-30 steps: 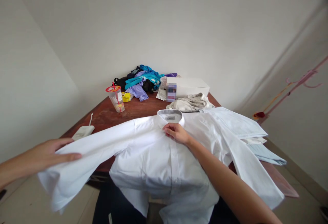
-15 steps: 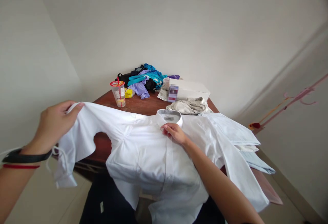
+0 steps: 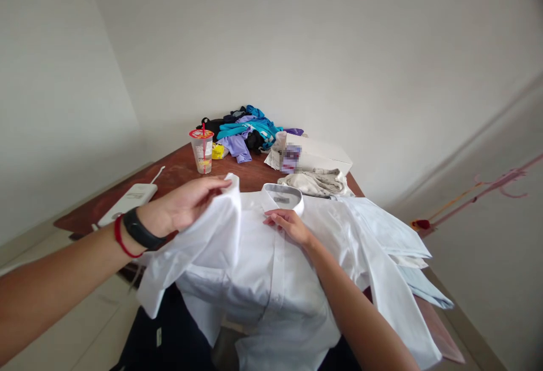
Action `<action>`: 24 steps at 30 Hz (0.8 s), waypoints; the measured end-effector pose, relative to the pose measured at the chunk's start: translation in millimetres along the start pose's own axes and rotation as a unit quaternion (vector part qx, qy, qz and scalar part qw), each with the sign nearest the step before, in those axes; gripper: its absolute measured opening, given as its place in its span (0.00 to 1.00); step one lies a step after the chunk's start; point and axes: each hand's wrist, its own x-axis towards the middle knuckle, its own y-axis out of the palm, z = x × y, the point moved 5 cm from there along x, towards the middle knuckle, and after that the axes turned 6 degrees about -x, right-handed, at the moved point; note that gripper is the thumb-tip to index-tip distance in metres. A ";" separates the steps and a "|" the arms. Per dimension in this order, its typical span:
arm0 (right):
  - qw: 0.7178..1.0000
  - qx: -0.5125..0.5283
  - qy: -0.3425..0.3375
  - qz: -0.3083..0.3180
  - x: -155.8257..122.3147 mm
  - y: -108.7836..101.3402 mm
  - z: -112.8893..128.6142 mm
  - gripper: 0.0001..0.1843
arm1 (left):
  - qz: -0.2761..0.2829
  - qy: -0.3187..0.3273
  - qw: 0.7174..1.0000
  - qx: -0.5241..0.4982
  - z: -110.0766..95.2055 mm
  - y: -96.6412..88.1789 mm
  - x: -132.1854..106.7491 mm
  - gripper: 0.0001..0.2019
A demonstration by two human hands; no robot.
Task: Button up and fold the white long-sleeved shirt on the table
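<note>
A white shirt (image 3: 271, 269) lay spread across the middle of the frame on a brown table (image 3: 178, 170). The left hand (image 3: 182, 207) pinched its folded sleeve (image 3: 212, 229) left of centre. The right hand (image 3: 288, 225) pressed flat, fingers loosely spread, just below the collar (image 3: 282, 195).

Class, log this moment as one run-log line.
left hand: holds sleeve of white cotton shirt | right hand: pressing below collar

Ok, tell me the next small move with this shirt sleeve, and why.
Probably lay the sleeve down across the white shirt front. The left hand holds it lifted over the shoulder, while the right hand pins the placket below the collar, so the body should stay put.
</note>
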 end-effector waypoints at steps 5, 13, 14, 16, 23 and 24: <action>1.000 0.030 -0.008 -0.004 -0.4 -3.6 1.3 0.31 | 0.224 -0.129 0.930 -0.262 27.0 77.6 2.3 0.26; 0.999 0.046 0.025 -0.013 -1.7 -6.3 4.6 0.26 | 0.212 0.038 0.965 0.146 62.4 59.1 48.8 0.27; 0.999 0.036 0.025 -0.002 -2.4 -5.3 6.5 0.25 | 0.220 0.071 0.947 0.224 65.9 57.2 55.7 0.24; 0.999 0.034 0.030 0.017 -4.0 -3.7 9.6 0.25 | 0.232 0.103 0.905 0.341 76.8 55.4 69.9 0.22; 0.997 0.055 0.031 0.047 -8.6 -2.3 19.7 0.26 | 0.201 0.179 0.843 0.466 106.5 48.2 119.3 0.12; 0.996 0.058 0.032 0.055 -9.4 -2.1 21.2 0.27 | 0.215 0.182 0.843 0.458 109.1 47.4 123.6 0.12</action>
